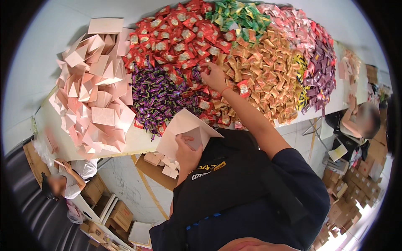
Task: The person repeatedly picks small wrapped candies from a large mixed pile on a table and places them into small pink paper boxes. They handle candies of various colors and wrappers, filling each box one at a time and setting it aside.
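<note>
"Dark clothing (pixel 259 217) is nearest. And the hands?"

"Left hand (pixel 189 154) holds the open pink box (pixel 175 124) at the near edge of the desk (pixel 141 144), fingers pressed against its wall. Surely light, stiff, easily creased: better hold near a fold."

"Right hand (pixel 214 78)?"

"Among red packets (pixel 182 54); I cannot tell whether its fingers pinch anything. Such wrappers may slip; grip the middle."
</note>
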### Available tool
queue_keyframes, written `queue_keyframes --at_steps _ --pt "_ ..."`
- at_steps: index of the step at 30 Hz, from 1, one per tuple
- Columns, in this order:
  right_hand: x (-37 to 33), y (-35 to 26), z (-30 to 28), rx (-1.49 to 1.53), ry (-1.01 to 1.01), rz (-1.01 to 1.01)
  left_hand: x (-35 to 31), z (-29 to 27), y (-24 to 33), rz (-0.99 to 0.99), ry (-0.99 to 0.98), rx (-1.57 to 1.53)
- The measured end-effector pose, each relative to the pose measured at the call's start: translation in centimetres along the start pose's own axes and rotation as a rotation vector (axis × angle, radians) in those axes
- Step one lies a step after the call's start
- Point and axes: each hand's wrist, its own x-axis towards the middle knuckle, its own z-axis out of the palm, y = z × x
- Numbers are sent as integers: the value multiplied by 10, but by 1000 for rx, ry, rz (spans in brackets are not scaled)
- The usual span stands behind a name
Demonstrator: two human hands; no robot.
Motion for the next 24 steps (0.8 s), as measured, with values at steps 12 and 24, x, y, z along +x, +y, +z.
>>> queue_keyframes --at_steps 12,24 --pt "-51 42 -125 258 109 395 16 41 44 17 -88 -262" --pt "50 11 -193 245 -381 268 43 89 71 -1 4 -347"
